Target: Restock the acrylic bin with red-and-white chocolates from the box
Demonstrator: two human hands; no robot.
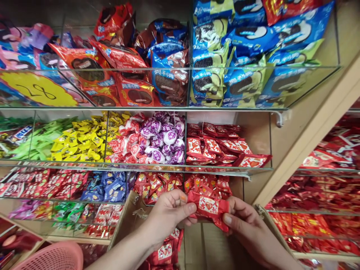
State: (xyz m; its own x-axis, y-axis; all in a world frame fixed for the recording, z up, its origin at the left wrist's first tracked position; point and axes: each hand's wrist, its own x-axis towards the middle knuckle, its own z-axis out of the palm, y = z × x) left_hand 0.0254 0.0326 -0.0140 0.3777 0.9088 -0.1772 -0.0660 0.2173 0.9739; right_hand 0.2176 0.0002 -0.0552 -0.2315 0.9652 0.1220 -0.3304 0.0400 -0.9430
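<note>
Both my hands hold one red candy packet with a white patch, low in the middle of the view. My left hand pinches its left end with fingers curled. My right hand grips its right end between thumb and fingers. Below the hands sits an open cardboard box with more red packets of the same kind. Just above, a glass shelf compartment holds matching red packets.
Glass shelves hold blue, green and red cookie packs on top, and yellow, green, purple and red wrapped sweets below. A wooden upright divides off more red sweets at right. A pink plastic basket sits at bottom left.
</note>
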